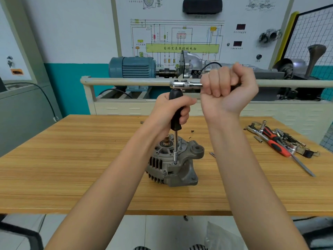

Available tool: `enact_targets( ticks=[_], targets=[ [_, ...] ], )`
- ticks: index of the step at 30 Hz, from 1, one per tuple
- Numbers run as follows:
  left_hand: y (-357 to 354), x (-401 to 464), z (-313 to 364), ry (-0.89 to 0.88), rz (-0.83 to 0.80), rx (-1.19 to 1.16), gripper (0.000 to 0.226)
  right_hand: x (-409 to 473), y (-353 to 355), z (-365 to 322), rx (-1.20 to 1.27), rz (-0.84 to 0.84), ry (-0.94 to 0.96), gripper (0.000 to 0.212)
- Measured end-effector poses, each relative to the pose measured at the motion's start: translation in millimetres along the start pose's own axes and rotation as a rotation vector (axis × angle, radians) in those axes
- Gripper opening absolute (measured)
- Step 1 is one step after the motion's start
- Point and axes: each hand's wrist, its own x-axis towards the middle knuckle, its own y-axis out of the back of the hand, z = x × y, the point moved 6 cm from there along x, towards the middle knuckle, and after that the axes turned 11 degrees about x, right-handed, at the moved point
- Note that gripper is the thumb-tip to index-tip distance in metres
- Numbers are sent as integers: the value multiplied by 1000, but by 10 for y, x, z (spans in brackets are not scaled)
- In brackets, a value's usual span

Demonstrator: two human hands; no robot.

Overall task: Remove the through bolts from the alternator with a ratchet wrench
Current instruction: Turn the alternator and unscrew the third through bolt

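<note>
Both hands are working above the alternator (175, 162), which is standing near the middle of the wooden bench (72, 159). The left hand (169, 112) is wrapping its fingers around the black, smooth handle of a long extension driver (176, 112), keeping it upright. The thin steel shaft of this driver is going straight down to a socket (175, 156) that is sitting on a bolt at the top edge of the alternator housing. The right hand (228, 85) is closing in a fist around the handle of the ratchet wrench (185, 85), whose shiny chrome head is sitting on top of the driver, just right of and above the left hand.

The alternator is grey cast metal, with ribbed cooling slots on its left side, a rounded mounting ear on its right side and a brass-coloured shaft end on top. The bench surface is showing light wood grain with long stripes.

To the right of the alternator, near the bench's right edge, a pile of tools (281, 141) is lying, with red and black handles and a long thin rod. Behind the alternator, beyond the bench, a white training panel (180, 38) is showing a wiring diagram with a green box of Chinese writing, and a blue-grey electric motor (132, 67) is standing under it. Left of and in front of the alternator, the bench is giving wide open room up to its front edge.
</note>
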Motion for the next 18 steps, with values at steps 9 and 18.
enact_targets(
  ticks=[9,18],
  targets=[
    [-17,12,-23,86,89,32,52,227,348,217,296,346,-212,39],
    [25,-44,-10,61,437,99,41,-230,-217,79,-90,-105,207,41]
  ],
)
